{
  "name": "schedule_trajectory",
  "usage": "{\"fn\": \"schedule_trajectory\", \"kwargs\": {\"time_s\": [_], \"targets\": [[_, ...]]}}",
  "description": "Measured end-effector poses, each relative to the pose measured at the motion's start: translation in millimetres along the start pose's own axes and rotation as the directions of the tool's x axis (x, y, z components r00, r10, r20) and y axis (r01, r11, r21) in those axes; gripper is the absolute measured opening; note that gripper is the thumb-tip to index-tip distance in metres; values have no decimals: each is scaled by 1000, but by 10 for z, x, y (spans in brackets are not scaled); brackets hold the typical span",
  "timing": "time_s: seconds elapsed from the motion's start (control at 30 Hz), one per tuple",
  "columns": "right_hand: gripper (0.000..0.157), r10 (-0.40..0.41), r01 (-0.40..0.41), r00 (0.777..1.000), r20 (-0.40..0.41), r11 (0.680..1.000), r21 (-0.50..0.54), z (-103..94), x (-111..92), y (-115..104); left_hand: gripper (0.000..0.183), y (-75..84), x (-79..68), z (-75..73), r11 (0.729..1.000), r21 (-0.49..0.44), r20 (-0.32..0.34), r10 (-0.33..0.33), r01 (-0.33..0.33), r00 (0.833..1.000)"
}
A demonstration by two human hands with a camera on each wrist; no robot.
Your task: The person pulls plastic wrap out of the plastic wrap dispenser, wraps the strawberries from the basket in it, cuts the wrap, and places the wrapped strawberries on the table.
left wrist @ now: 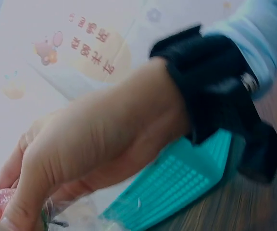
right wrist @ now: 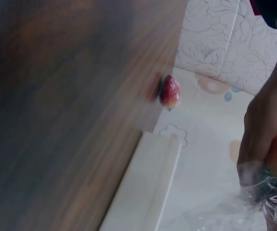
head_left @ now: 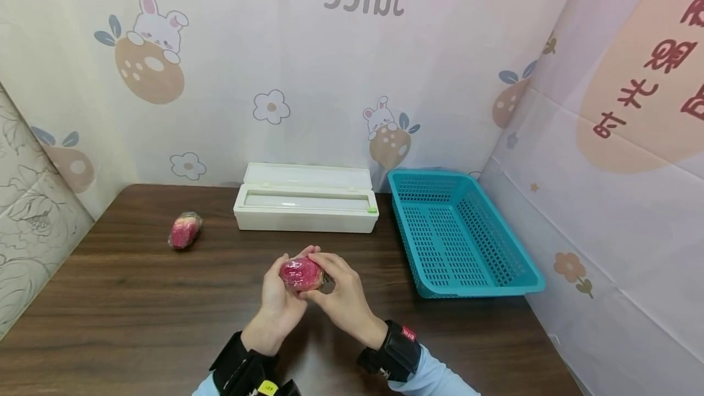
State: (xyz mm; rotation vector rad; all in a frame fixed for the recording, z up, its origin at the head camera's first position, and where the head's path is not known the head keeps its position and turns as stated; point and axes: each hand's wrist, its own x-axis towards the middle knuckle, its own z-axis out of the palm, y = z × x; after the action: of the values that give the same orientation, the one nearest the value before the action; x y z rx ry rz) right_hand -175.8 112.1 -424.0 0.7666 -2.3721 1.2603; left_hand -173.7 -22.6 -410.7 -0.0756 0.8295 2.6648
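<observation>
A red fruit [head_left: 301,274] wrapped in clear film is held between both hands over the front middle of the table. My left hand [head_left: 282,305] cradles it from the left and below, thumb along its side. With fingers on top and thumb at the near side, my right hand [head_left: 349,303] grips its right end. Loose crinkled film [left wrist: 85,215] bunches at that end, beneath the right hand in the left wrist view. A second wrapped red fruit [head_left: 185,230] lies at the table's left; the right wrist view shows it too.
A white cling film dispenser box [head_left: 305,220] with its lid raised stands at the back middle of the brown table [head_left: 137,310]. To the right is a teal perforated basket [head_left: 484,291]. Printed curtains [head_left: 264,47] hang right behind the table and along its sides.
</observation>
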Motion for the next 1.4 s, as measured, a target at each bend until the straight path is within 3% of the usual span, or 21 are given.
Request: {"fn": "schedule_trajectory", "kwargs": {"time_s": [0.23,0.47,0.57,0.63,0.73,0.83,0.93,1.0,1.1,1.17,1.2,1.27,1.33,1.37,1.4], "targets": [[59,26,-23,999,-26,995,101,64,-47,47,48,-54,29,-24,994,-102,24,-38,41,999],[58,-32,30,999,11,989,144,54,6,105,54,-92,47,-54,989,-145,50,-32,39,998],[57,-61,47,994,90,988,150,-23,57,149,63,-85,34,-119,989,-123,104,-72,84,992],[57,-87,62,980,178,988,140,-114,102,174,70,-54,24,-187,989,-66,159,-124,136,979],[57,-141,118,929,343,989,89,-282,171,202,74,43,13,-321,973,137,277,-219,187,936],[54,-200,214,847,492,976,29,-440,230,208,65,149,-2,-452,892,425,335,-312,153,889],[58,-213,298,774,596,954,-47,-551,269,182,58,183,-14,-502,770,631,324,-371,94,870],[65,-193,330,737,648,939,-95,-595,280,154,62,154,-18,-473,716,693,291,-383,82,877],[82,-161,337,695,701,934,-120,-615,297,130,68,65,-27,-399,666,742,225,-352,74,909],[96,-140,270,703,697,960,-79,-621,315,150,70,4,-43,-355,652,755,182,-302,63,936],[101,-119,201,727,676,978,-44,-627,327,168,69,-23,-52,-341,653,756,163,-271,57,949],[101,-40,24,807,590,999,35,-650,348,229,65,-66,-74,-325,658,752,143,-216,36,966],[90,100,-179,874,476,976,123,-675,356,305,62,-98,-97,-315,663,749,133,-164,9,978],[82,174,-274,885,431,945,180,-683,353,340,61,-112,-108,-314,664,748,128,-142,-1,982],[74,244,-356,883,400,905,234,-688,344,369,61,-125,-118,-313,668,744,122,-124,-8,985]]}}
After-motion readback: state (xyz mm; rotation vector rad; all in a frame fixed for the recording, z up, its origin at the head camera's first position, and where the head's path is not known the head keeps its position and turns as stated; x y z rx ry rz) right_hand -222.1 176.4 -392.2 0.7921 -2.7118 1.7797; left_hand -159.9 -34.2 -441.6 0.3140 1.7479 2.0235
